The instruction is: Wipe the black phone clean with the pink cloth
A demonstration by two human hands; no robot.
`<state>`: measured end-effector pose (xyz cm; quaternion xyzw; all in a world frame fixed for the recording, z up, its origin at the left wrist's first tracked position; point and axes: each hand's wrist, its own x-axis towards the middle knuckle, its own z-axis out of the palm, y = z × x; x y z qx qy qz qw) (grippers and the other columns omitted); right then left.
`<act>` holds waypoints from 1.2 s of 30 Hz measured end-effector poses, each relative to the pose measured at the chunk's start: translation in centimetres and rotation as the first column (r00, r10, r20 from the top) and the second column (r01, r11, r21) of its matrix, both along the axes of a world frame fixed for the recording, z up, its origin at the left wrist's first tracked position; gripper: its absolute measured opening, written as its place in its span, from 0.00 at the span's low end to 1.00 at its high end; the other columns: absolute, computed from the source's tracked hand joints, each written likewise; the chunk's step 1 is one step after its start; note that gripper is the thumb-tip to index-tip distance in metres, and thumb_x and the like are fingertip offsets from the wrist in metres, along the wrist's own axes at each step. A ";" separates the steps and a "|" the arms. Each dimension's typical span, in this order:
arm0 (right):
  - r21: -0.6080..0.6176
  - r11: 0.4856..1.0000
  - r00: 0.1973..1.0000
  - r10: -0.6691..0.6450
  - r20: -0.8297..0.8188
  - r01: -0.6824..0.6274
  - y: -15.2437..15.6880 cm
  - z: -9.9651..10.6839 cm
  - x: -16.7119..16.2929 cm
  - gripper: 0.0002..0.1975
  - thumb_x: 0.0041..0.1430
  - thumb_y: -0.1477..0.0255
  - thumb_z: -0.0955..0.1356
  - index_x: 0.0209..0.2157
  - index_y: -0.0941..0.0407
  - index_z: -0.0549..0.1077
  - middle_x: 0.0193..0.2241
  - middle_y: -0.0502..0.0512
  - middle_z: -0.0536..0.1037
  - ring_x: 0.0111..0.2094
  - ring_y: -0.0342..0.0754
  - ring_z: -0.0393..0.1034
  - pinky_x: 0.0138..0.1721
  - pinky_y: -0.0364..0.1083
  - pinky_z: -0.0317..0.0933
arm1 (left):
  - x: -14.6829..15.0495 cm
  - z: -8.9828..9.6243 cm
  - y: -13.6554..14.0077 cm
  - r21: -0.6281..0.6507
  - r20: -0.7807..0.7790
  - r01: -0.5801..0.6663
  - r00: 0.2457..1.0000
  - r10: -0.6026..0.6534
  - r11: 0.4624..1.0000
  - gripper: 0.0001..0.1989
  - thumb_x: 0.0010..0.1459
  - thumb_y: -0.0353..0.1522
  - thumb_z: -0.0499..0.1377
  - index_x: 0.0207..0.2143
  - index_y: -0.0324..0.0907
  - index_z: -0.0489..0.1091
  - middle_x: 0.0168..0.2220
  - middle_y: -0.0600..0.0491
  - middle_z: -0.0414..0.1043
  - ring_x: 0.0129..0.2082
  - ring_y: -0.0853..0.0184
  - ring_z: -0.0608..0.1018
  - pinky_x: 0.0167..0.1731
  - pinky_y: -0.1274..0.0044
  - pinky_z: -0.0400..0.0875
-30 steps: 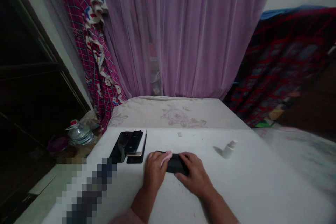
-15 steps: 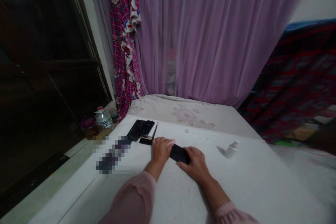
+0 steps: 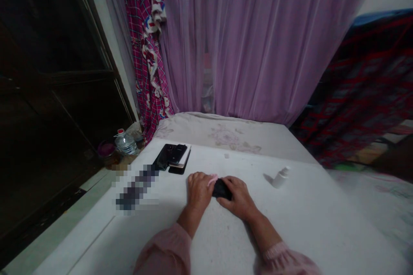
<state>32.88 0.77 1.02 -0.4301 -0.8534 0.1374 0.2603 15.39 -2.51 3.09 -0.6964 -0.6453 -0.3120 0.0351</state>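
A flat black slab, by its look a phone (image 3: 222, 189), lies on the white table between my hands. My left hand (image 3: 200, 189) is closed over a small pink cloth (image 3: 213, 178) and presses it against the phone's left part; most of the cloth is hidden under the fingers. My right hand (image 3: 238, 195) grips the phone's right end, with the thumb on the near side and the fingers on the far side. A small white bottle (image 3: 281, 178) stands to the right of my right hand.
Several dark phones and a white-faced one (image 3: 180, 159) lie partly overlapped beyond my left hand. A pixelated patch (image 3: 137, 189) covers something at the table's left. A water jug (image 3: 125, 142) stands on the floor beside the table. Purple curtains (image 3: 258, 51) hang behind.
My left hand has slid right along the phone with the pink cloth, so less of the phone shows. My right hand keeps its grip. The view has shifted slightly.
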 end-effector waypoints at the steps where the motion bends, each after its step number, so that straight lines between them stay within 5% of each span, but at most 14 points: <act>1: -0.002 1.000 1.000 -0.006 0.003 0.006 -0.1 0.0 -0.1 0.30 0.47 0.65 0.71 0.54 0.56 0.69 0.49 0.62 0.72 0.51 0.58 0.65 0.55 0.57 0.54 | 0.0 0.0 0.0 -0.004 0.002 0.007 1.000 -0.007 1.000 0.08 0.61 0.33 0.60 0.42 0.51 0.76 0.34 0.54 0.75 0.39 0.62 0.73 0.43 0.69 0.59; 10: 0.026 0.996 0.996 -0.084 0.000 0.084 -0.9 -0.5 -0.5 0.30 0.47 0.65 0.71 0.54 0.57 0.69 0.51 0.64 0.71 0.53 0.59 0.64 0.57 0.58 0.54 | -3.8 0.1 1.4 -0.015 0.003 -0.133 0.991 0.133 0.991 0.07 0.61 0.34 0.60 0.40 0.52 0.77 0.35 0.53 0.77 0.40 0.60 0.74 0.43 0.68 0.57; 14: 0.051 0.994 0.996 -0.094 0.004 0.094 -0.9 -0.6 -0.6 0.30 0.47 0.64 0.71 0.53 0.57 0.69 0.51 0.63 0.72 0.53 0.59 0.64 0.56 0.57 0.55 | -3.3 -0.1 1.8 0.005 0.017 -0.155 0.988 0.155 0.988 0.07 0.62 0.35 0.59 0.40 0.51 0.77 0.34 0.53 0.76 0.39 0.60 0.73 0.43 0.68 0.57; 22: 0.047 0.998 0.999 -0.051 0.014 0.051 -0.3 -0.4 -0.5 0.29 0.48 0.62 0.71 0.53 0.54 0.69 0.47 0.59 0.74 0.49 0.56 0.67 0.53 0.55 0.58 | 0.7 -0.1 1.5 -0.004 -0.011 0.081 0.997 -0.081 0.997 0.09 0.62 0.35 0.59 0.44 0.54 0.75 0.33 0.55 0.75 0.38 0.62 0.72 0.45 0.68 0.57; 31: 0.087 0.987 0.991 -0.133 0.002 0.132 0.2 -1.2 0.1 0.29 0.47 0.62 0.72 0.53 0.53 0.70 0.48 0.60 0.73 0.50 0.59 0.66 0.54 0.58 0.55 | -4.5 -0.5 3.0 -0.002 0.032 -0.122 0.992 0.122 0.993 0.08 0.62 0.35 0.59 0.41 0.53 0.77 0.34 0.53 0.77 0.39 0.61 0.74 0.46 0.67 0.56; 36: 0.106 0.987 0.991 -0.125 0.045 0.119 1.4 -2.0 0.9 0.30 0.49 0.61 0.71 0.54 0.55 0.69 0.50 0.61 0.72 0.52 0.59 0.66 0.54 0.58 0.56 | -3.1 -0.1 3.1 -0.023 0.058 -0.098 0.993 0.100 0.995 0.08 0.61 0.34 0.60 0.42 0.53 0.77 0.35 0.53 0.76 0.40 0.60 0.73 0.45 0.67 0.57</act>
